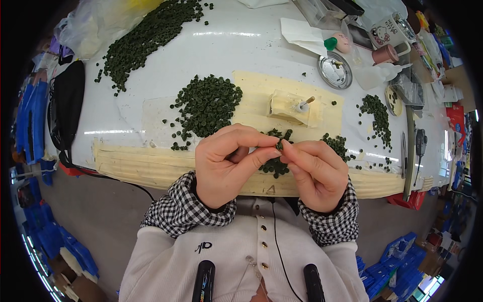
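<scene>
My left hand (225, 162) and my right hand (320, 173) meet over the table's near edge, thumbs and fingertips pinched together. Between them is a small dark green piece (279, 145), mostly covered by the fingertips. Just beneath the fingers lies a small heap of similar dark green pieces (274, 167). A larger pile of round, cup-like green pieces (209, 104) spreads beyond my left hand, and another small heap (336, 145) sits beside my right hand. Past the hands, a tape-wrapped block (288, 109) holds a short upright peg (307, 102).
A long green pile (146, 43) covers the far left, near a clear plastic bag (95, 30). At right are more green pieces (377, 116), a round metal dish (334, 70), a white squeeze bottle (375, 75), a thread spool (385, 54) and a mug (388, 34). A black bag (68, 110) hangs left.
</scene>
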Available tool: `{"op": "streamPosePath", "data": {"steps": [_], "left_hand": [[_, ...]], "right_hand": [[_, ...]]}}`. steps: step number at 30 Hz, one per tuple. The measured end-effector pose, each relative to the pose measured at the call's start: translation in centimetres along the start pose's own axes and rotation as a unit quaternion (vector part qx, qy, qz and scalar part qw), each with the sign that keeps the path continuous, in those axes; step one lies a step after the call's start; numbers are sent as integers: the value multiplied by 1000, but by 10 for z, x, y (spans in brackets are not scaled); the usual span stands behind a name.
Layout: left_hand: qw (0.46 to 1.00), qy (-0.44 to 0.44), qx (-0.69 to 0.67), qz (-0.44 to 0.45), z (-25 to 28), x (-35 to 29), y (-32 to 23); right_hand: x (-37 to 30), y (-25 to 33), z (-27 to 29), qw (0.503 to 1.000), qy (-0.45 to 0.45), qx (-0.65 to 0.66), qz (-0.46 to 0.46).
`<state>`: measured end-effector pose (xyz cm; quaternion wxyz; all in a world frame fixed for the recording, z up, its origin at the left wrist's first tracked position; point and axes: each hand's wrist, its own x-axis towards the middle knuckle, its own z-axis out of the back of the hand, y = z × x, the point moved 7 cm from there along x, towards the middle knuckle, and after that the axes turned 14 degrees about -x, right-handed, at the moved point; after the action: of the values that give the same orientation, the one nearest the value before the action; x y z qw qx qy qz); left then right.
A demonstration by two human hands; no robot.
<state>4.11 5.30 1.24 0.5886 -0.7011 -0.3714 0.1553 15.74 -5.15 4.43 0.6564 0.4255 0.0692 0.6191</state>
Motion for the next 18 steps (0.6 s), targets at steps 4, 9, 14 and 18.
{"op": "streamPosePath", "data": {"steps": [4, 9, 14, 18], "left_hand": [[1000, -1, 11, -7, 0, 0, -1], [999, 11, 43, 4, -2, 0, -5], [999, 12, 37, 21, -2, 0, -4], [999, 15, 35, 20, -2, 0, -4]], "right_hand": [[0, 0, 0, 1000, 3, 1, -5], [0, 0, -1, 1000, 5, 1, -9], [-1, -1, -1, 1000, 6, -1, -7], [-1, 0, -1, 1000, 8, -2, -7]]}}
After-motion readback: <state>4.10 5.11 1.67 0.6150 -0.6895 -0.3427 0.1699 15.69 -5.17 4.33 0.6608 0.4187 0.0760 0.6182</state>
